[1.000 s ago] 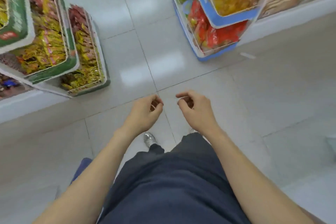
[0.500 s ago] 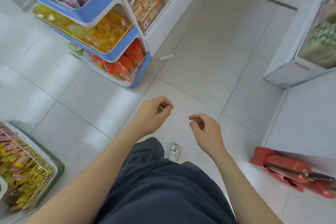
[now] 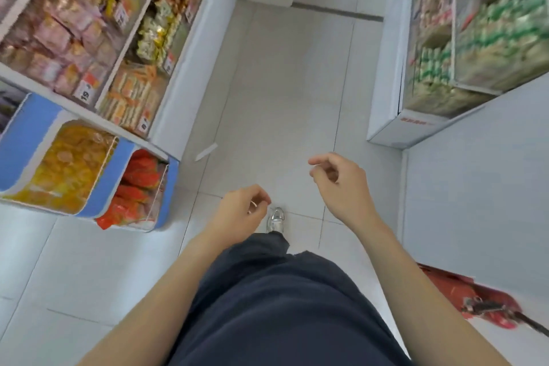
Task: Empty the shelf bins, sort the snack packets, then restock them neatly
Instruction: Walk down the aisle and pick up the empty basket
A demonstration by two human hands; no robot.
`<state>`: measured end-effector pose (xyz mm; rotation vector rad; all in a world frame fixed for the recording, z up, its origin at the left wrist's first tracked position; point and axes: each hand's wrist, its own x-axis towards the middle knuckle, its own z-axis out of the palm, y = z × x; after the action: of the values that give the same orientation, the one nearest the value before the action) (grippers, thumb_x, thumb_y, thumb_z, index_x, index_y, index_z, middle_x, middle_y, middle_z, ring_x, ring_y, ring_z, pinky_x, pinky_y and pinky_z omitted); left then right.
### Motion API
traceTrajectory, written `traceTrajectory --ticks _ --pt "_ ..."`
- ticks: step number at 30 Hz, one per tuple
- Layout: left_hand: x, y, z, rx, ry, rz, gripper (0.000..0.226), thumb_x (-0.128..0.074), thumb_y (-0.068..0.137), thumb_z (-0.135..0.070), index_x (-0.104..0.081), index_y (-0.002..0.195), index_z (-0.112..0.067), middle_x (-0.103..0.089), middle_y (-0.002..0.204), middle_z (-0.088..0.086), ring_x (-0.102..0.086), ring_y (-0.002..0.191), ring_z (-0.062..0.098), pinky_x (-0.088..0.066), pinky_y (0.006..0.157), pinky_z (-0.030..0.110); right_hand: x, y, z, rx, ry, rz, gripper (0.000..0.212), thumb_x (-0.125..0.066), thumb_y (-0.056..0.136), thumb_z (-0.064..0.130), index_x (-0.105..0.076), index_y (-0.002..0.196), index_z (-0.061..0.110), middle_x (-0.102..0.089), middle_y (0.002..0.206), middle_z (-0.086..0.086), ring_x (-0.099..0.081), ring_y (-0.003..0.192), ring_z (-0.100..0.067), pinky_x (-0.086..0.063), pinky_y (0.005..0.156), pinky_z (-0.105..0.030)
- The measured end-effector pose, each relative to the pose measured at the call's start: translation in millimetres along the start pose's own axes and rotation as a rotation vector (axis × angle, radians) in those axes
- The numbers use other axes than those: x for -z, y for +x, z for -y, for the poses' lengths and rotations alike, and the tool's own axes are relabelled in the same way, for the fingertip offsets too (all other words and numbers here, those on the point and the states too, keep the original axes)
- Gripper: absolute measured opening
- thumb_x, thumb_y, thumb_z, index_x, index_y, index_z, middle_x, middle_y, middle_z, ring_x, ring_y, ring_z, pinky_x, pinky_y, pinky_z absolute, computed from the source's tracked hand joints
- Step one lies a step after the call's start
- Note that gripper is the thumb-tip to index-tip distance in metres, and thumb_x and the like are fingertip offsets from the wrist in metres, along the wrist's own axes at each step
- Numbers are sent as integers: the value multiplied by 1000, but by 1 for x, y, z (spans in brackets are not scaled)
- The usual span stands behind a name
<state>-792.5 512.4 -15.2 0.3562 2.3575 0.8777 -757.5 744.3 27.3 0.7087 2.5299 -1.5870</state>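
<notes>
The blue bins (image 3: 118,163) lie just left of the left hand (image 3: 237,212), farther from the right hand (image 3: 341,184); both hands are loosely curled and empty.

From here: floor tiles (image 3: 282,83) smooth, glossy, throwing glare. Blue bin (image 3: 26,140) looks matt-walled with a clear plastic front. Red packets (image 3: 136,184) and yellow packets (image 3: 71,163) are shiny film. Trousers (image 3: 282,306) dark matt cloth. Shoe (image 3: 275,218) silvery, glossy. Shelf base (image 3: 190,68) matt white.
</notes>
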Motion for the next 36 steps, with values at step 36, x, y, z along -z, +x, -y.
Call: traceTrajectory --ticks 36 --pt "230 922 -386 -29 -99 -101 16 -62 98 -17 -72 91 -28 -73 84 -15 -68 80 7 -56 78 29 333 937 121 -2 -120 155 20 -60 101 15 -73 107 29 -71 86 11 -64 82 0 -47 71 -7"
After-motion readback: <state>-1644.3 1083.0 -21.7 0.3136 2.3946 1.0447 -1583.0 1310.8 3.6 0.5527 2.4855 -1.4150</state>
